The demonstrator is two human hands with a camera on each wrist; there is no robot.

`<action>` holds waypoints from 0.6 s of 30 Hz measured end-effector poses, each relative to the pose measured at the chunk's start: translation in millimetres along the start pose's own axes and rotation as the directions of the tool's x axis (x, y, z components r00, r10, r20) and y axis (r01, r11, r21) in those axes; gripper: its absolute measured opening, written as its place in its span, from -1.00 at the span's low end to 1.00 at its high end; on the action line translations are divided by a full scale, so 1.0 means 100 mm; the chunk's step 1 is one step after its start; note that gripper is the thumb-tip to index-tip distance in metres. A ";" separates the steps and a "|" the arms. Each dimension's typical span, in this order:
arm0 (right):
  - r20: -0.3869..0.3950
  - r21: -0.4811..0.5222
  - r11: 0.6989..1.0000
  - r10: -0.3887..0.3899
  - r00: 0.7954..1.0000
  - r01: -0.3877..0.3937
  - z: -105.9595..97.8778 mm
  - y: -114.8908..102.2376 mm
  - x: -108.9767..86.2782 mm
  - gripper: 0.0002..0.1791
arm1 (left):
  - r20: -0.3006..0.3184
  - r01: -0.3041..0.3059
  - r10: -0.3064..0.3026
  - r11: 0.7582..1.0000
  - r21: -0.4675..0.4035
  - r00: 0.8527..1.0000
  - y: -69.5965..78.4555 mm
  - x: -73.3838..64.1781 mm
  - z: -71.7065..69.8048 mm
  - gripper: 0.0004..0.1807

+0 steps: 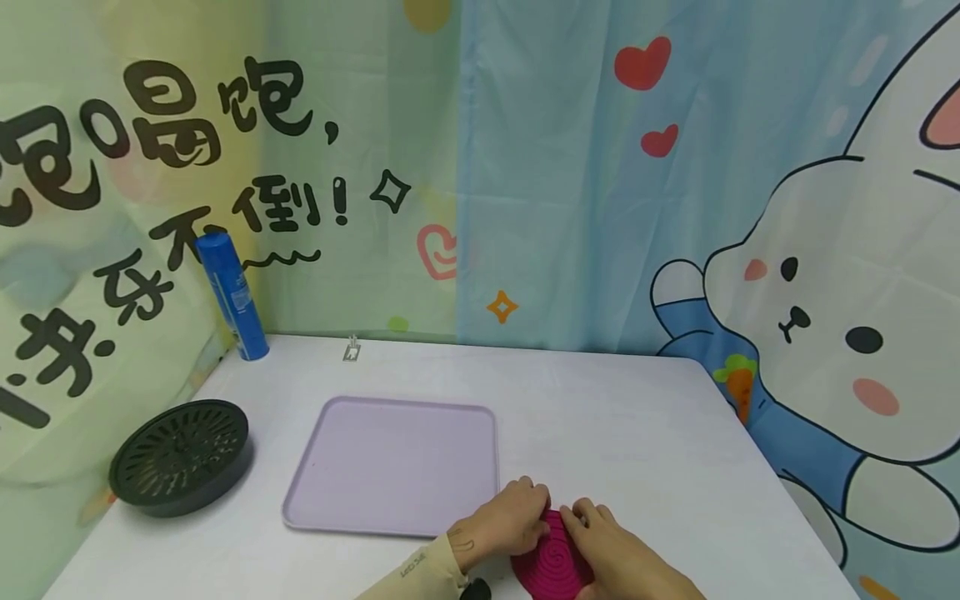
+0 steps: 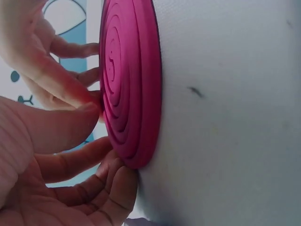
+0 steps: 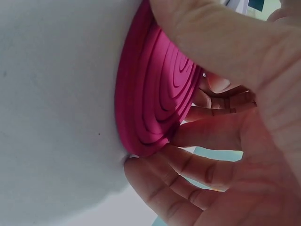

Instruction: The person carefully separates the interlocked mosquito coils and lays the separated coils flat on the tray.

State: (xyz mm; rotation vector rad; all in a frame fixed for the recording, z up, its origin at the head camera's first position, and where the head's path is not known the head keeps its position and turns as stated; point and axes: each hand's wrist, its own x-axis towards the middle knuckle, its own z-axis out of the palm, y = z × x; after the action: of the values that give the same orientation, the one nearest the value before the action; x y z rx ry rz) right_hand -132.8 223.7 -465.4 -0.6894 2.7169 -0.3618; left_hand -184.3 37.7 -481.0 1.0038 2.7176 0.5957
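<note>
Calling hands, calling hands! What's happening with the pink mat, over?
Left hand, right hand: holding pink mat by its edge. Spiral side up. Nothing seen in the way; purple tray off left.

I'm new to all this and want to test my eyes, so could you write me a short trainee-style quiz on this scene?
1. Pick one. The round spiral disc held by both the left grip and the right grip is:
A) green
B) deep pink
C) yellow

2. Fill the gap. In the head view, the dark slotted dish sits to the ____ of the lilac tray.

3. True or false? The blue canister stands on the lilac tray.

Key: 1. B; 2. left; 3. False.
</note>
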 end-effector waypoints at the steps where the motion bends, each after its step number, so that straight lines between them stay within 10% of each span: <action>1: 0.004 0.004 1.000 0.009 1.000 -0.009 0.00 0.00 0.00 0.12 | -0.003 0.003 -0.003 1.000 -0.010 1.000 -0.01 0.00 0.01 -0.85; 18: -0.041 0.077 0.997 0.036 0.999 -0.033 0.01 0.03 -0.01 0.31 | -0.020 0.016 -0.018 0.994 -0.112 1.000 -0.06 0.04 0.01 -0.87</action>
State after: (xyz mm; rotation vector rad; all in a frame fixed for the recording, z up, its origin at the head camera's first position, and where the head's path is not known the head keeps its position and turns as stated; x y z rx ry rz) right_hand -132.8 227.1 -466.8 -0.6203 2.7350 -0.4742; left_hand -190.5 36.1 -484.6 0.9516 2.6742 0.7496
